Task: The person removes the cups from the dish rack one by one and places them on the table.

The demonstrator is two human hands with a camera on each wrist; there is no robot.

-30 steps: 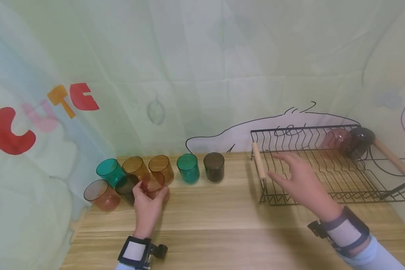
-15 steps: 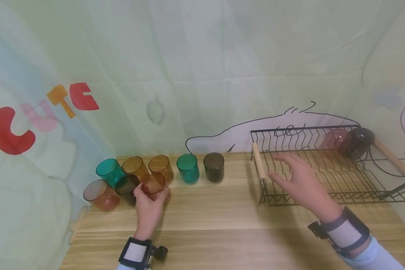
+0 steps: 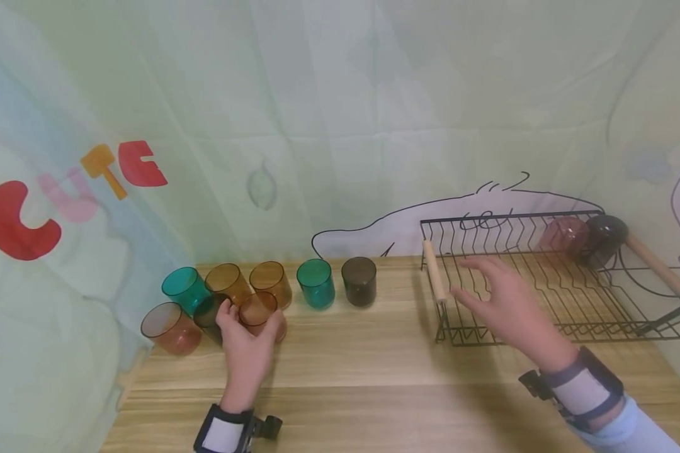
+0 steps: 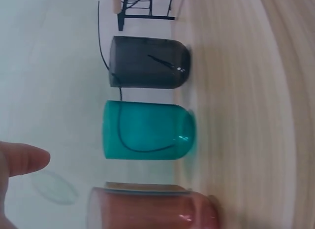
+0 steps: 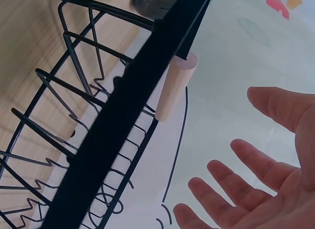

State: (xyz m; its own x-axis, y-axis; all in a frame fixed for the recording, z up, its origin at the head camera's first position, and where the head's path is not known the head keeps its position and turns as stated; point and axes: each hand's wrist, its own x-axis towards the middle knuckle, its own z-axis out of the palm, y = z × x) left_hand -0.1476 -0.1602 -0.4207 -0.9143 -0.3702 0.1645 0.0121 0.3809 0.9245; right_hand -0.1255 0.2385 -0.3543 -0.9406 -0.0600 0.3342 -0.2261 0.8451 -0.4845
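Observation:
My left hand (image 3: 247, 352) is spread just behind a pink glass (image 3: 259, 309) standing upright at the front of a group of glasses. In the left wrist view its thumb (image 4: 25, 159) stands apart from that glass. A dark grey glass (image 3: 211, 318) is close to the left fingertips; whether they touch it I cannot tell. Another pink glass (image 3: 171, 328), a teal one (image 3: 184, 288) and two amber glasses (image 3: 226, 280) stand around. My right hand (image 3: 512, 311), fingers and thumb apart, hovers over the left end of the black wire dish rack (image 3: 535, 327), holding nothing.
To the right of the group stand a second teal glass (image 3: 316, 284) and a brown-grey glass (image 3: 359, 282). Inside the rack's far right corner lie a pink glass (image 3: 565, 234) and a dark one (image 3: 605, 239). The rack has wooden handles (image 3: 435, 270). A printed curtain hangs behind the table.
The left fingers and thumb have loosened from the pink glass, which shifted slightly to the right and now stands let go. The right hand has hardly moved.

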